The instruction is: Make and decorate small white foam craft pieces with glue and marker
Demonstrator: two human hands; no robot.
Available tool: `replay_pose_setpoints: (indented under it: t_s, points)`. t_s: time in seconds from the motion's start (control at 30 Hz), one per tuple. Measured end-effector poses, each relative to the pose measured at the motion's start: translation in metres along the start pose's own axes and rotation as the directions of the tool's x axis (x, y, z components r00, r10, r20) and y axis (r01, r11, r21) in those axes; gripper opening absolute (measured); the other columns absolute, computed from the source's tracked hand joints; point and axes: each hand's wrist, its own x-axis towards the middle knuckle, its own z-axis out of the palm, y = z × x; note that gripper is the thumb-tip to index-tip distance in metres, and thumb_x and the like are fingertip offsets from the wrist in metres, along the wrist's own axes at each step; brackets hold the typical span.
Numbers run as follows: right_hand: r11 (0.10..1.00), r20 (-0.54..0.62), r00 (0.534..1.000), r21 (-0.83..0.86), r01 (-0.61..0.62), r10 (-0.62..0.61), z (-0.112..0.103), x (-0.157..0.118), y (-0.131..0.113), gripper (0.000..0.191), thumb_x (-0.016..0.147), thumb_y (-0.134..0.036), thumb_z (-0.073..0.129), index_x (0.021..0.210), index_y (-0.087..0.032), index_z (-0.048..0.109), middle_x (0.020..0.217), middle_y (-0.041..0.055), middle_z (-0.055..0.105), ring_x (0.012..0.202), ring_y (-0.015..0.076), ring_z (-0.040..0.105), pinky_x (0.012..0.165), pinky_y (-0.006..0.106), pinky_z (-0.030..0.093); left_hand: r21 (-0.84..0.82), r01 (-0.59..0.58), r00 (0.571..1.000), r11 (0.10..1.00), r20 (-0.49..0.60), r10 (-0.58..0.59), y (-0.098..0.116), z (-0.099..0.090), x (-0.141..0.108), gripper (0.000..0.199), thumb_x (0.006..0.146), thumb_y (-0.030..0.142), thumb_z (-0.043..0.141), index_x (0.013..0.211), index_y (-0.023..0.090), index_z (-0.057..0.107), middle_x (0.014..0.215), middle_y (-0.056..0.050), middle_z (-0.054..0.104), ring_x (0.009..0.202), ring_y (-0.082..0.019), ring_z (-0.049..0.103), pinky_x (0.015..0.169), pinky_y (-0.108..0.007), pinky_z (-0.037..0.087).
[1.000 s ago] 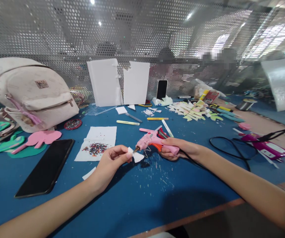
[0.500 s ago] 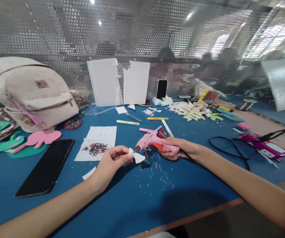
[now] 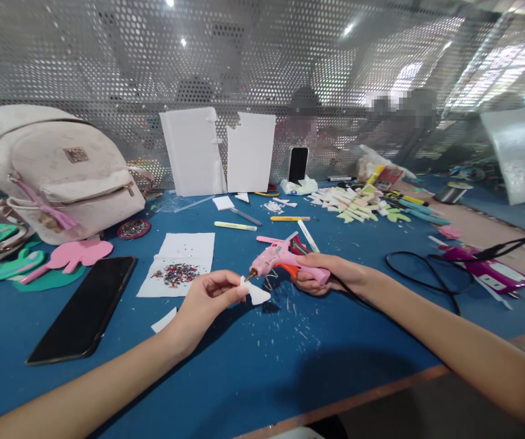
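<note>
Perf. metal wall [image 3: 253, 67] w/ glare behind blue tbl [image 3: 189, 390]

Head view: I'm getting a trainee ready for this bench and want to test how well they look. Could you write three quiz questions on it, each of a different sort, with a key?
1. Multiple choice: which hand holds the pink glue gun?
A) left
B) right
C) both

2. True or false: the many-coloured bits lie on the white paper.

3. Fill in the blank: the piece pinched by the left hand, close to the nozzle, is ____ in colour.

Key:
1. B, the right hand
2. True
3. white
</note>
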Motion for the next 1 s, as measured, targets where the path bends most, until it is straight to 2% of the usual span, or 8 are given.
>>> replay_pose_setpoints:
  t_s: [0.43, 0.63, 1.0]
  points:
    - [0.998, 0.008, 0.999, 0.047, -0.040, 0.039, -0.0010, 0.0007, -0.0002, 0.047, 0.096, -0.052, 0.052, 0.067, -0.016, 0.043, 0.057, -0.0045, 0.035, 0.046, 0.0069, 0.023, 0.038, 0.018, 0.018, 0.014, -0.012, 1.000, 1.000, 0.023, 0.012, 0.0009, 0.0014, -0.0014, 0.023, 0.097, 0.033, 0.064, 0.110, 0.015, 0.064, 0.108, -0.006, 0.066, 0.090, -0.019, 0.066, 0.079, -0.038, 0.057]
    - [0.996, 0.018, 0.999, 0.078, -0.030, 0.029, -0.0002, 0.0008, -0.0006, 0.046, 0.094, -0.053, 0.054, 0.067, -0.017, 0.042, 0.058, -0.0042, 0.036, 0.047, 0.0074, 0.022, 0.038, 0.019, 0.017, -0.015, -0.017, 1.000, 1.000, -0.005, 0.016, 0.0029, 0.0008, -0.0016, 0.023, 0.097, 0.034, 0.063, 0.110, 0.015, 0.063, 0.105, -0.006, 0.066, 0.087, -0.018, 0.066, 0.077, -0.036, 0.057]
    - [1.000, 0.012, 1.000, 0.013, -0.021, 0.020, 0.0026, -0.0029, -0.0024, 0.047, 0.096, -0.049, 0.052, 0.064, -0.016, 0.043, 0.058, -0.0038, 0.036, 0.046, 0.0064, 0.023, 0.038, 0.018, 0.016, -0.083, 0.006, 0.999, 0.997, -0.036, -0.009, 0.0033, 0.0007, -0.0021, 0.022, 0.097, 0.033, 0.064, 0.110, 0.015, 0.063, 0.107, -0.006, 0.066, 0.088, -0.018, 0.066, 0.078, -0.037, 0.057]
